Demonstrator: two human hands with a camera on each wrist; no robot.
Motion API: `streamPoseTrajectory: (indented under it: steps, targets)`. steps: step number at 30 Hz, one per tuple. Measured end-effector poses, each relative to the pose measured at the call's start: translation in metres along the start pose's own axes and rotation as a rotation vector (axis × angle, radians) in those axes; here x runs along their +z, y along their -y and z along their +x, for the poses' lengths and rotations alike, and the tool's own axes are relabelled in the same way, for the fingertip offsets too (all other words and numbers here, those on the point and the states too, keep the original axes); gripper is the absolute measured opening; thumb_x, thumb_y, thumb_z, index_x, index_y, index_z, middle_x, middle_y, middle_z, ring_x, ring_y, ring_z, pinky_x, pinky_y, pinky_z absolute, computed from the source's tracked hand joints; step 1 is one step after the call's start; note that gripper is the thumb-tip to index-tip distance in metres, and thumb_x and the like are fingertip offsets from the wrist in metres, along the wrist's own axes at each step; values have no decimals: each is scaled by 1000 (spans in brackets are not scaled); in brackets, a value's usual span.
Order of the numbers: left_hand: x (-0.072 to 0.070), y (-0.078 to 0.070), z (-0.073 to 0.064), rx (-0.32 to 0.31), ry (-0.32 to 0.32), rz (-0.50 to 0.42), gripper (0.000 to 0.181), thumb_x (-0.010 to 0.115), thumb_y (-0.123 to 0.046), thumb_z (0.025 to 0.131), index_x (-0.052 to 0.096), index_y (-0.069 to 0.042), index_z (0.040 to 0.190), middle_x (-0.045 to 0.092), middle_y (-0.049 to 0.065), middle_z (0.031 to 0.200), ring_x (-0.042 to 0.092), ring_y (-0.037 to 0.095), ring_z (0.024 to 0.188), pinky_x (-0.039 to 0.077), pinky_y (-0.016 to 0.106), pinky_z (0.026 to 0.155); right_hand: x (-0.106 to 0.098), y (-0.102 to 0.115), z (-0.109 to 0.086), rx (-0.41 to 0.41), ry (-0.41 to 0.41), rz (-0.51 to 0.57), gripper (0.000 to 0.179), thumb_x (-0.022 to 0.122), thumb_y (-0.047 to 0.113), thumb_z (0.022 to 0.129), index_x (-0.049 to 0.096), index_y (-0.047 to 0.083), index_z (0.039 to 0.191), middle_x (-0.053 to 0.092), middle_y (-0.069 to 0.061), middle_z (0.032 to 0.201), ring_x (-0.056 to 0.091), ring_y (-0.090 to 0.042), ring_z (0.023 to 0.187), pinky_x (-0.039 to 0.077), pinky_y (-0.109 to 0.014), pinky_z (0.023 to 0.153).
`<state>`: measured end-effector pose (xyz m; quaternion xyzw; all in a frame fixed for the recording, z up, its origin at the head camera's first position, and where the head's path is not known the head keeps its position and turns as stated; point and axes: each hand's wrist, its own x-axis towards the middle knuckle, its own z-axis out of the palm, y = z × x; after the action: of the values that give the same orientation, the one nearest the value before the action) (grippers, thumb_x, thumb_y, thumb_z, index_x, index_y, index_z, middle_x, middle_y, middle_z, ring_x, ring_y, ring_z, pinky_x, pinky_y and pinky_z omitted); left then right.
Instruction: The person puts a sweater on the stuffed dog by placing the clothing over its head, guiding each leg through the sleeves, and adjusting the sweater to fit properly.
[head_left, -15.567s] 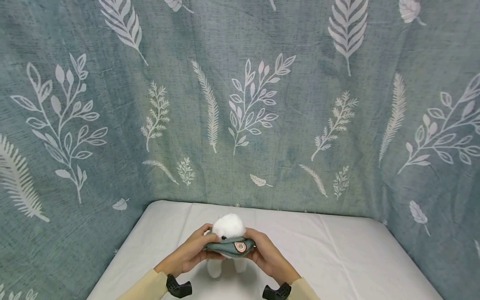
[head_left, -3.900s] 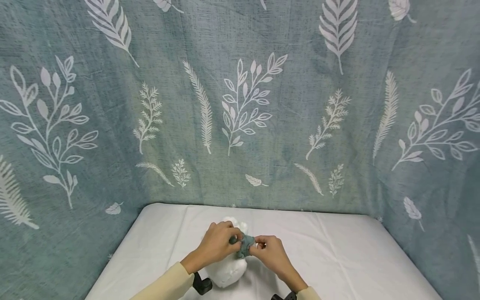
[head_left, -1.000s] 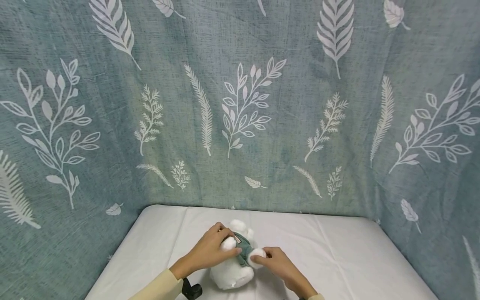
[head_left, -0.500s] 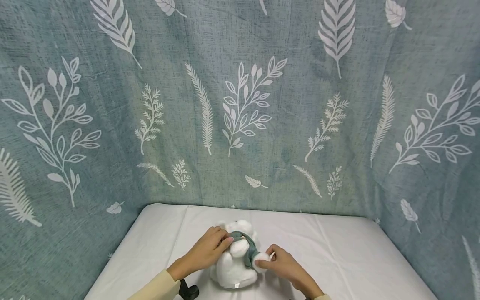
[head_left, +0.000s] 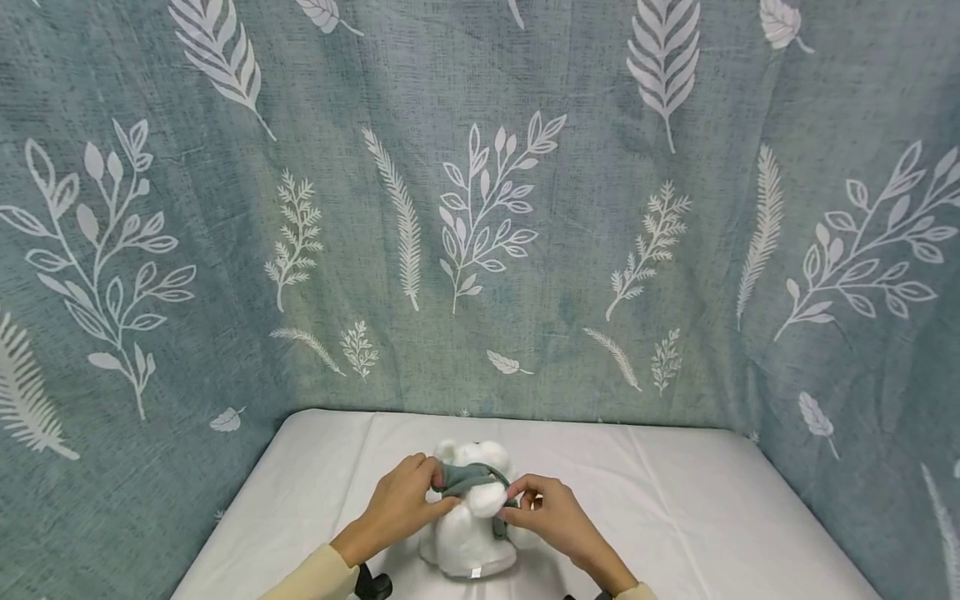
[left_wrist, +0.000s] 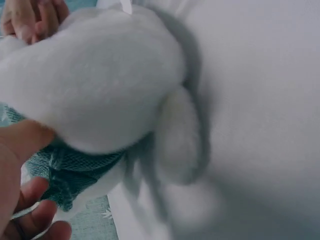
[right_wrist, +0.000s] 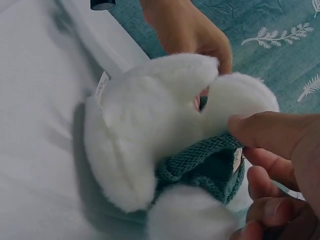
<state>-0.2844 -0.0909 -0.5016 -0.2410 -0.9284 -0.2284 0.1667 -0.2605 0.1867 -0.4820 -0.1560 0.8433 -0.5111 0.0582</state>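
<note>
A white plush toy [head_left: 468, 546] sits on the white surface, with its back towards me. A green knitted garment [head_left: 463, 477] wraps its upper body below the head. In the head view my left hand [head_left: 401, 500] pinches the garment's left side between thumb and fingers. My right hand [head_left: 555, 518] is at the opposite side. In the right wrist view its thumb [right_wrist: 245, 129] presses the toy's white limb [right_wrist: 240, 100], with fingers curled beneath beside the garment's badge [right_wrist: 237, 159]. The left wrist view shows the knit [left_wrist: 75, 172] by the left fingers; the toy's front is hidden.
The white-covered surface [head_left: 637, 517] stretches around the toy. A green curtain [head_left: 555, 350] with white leaf prints stands behind it and along both sides. A small white tag [head_left: 476, 573] sticks out at the toy's base.
The toy, which faced me at first, has turned its back towards me. Over the last second my left hand shifted onto the garment, and my right hand moved from an outer paw towards the toy's middle.
</note>
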Motion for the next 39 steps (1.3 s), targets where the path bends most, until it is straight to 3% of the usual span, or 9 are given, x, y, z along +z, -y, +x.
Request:
streamPoseTrajectory:
  steps: [6,10,15,21,28,30,34,39]
  targets:
    - [6,4,0,-71,-7,27,39,79,-54,86,64,-18,88,47,-9,78,38,5,65,37,23,55,6,2,0,-61,-27,-14,27,84,31,87,71,15,104,59,-3,80,43,-8,60,39,-24,54]
    - [10,4,3,-41,6,-24,25,78,-39,91,70,-15,90,52,-6,85,41,5,69,41,24,59,12,0,4,-133,-67,-61,27,85,29,86,70,19,106,60,-1,80,40,-4,56,37,-21,52]
    - [11,1,6,16,34,-146,11,73,-22,96,69,-15,90,49,-6,87,43,5,73,43,25,63,21,-2,8,-261,-137,-172,26,87,25,84,72,20,105,59,7,78,46,-5,58,42,-22,52]
    - [8,-2,10,-13,80,-263,16,64,-23,103,62,-15,89,46,-5,85,42,6,68,41,24,60,33,0,13,-377,-200,-271,28,86,19,84,76,13,110,56,9,77,46,-2,60,46,-23,55]
    - [8,-2,11,-38,84,-259,14,62,-20,103,58,-15,90,46,-6,83,42,8,71,40,25,62,42,2,17,-480,-198,-317,35,84,20,86,76,6,117,53,7,77,46,0,62,46,-20,55]
    - [8,-3,11,-26,73,-238,12,62,-18,102,59,-15,92,46,-7,83,43,8,73,40,25,64,44,3,19,-488,-193,-351,27,81,25,89,78,8,111,50,10,74,43,1,61,43,-19,54]
    - [6,-4,10,58,44,-159,6,59,-12,103,59,-10,97,48,-7,87,44,9,79,41,27,68,46,9,24,-472,-179,-425,15,77,31,94,78,15,95,42,13,66,36,2,58,37,-19,52]
    - [0,-7,10,86,-1,-123,6,54,-11,105,56,-12,100,50,-7,91,45,8,82,44,28,70,51,17,30,-388,-186,-536,22,77,36,93,73,20,79,35,15,60,30,2,52,30,-18,47]
